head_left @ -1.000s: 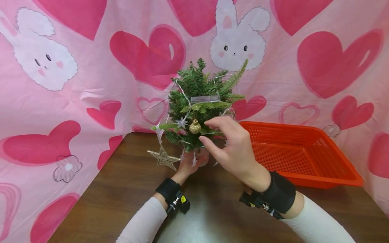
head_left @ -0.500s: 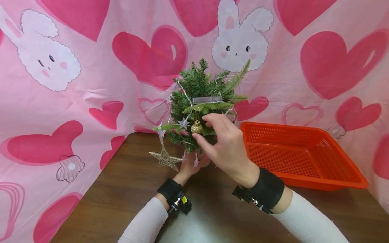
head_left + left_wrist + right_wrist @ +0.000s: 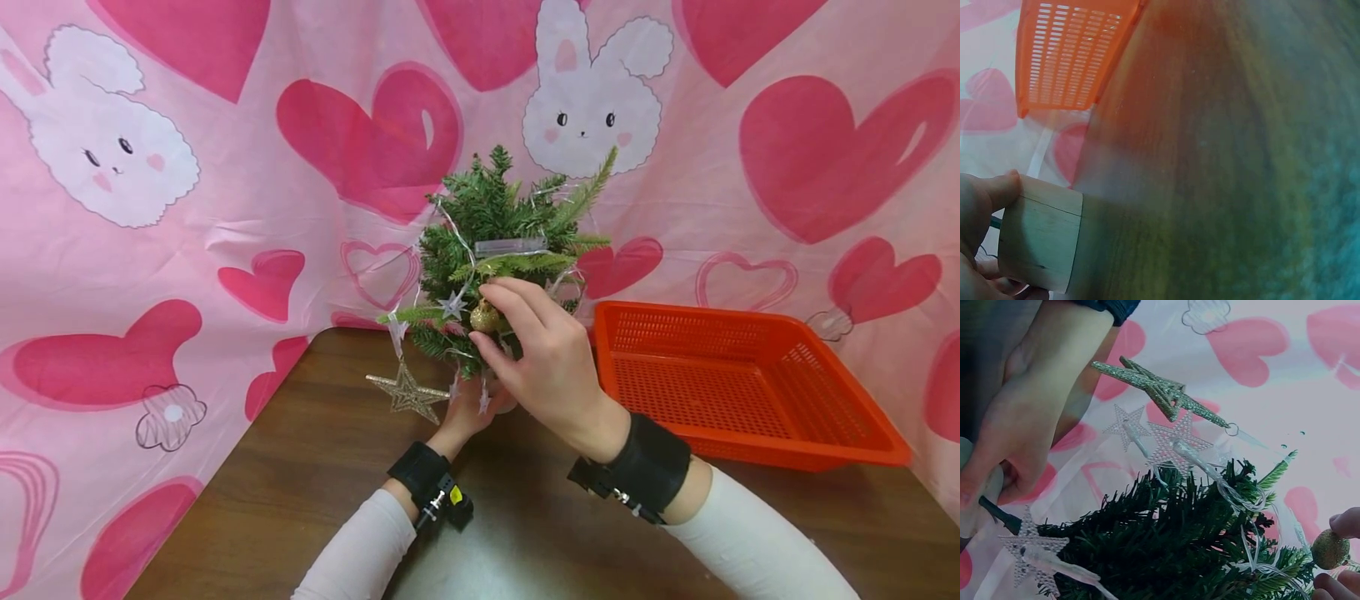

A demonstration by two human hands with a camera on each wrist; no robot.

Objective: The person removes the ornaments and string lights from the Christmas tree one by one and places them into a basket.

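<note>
Right hand (image 3: 551, 360): thumb and fingertips in a narrow pinch about the gold ball (image 3: 483, 317), which is on the near side of the small tree (image 3: 483, 204), below a light green branch. Left hand (image 3: 467, 414): thumb and fingers curled round the tree's pale base (image 3: 1041, 237) — low down. Gold star (image 3: 406, 390) hangs at the tree's left. Orange basket (image 3: 817, 367) on the table (image 3: 292, 475) — right of the tree.
</note>
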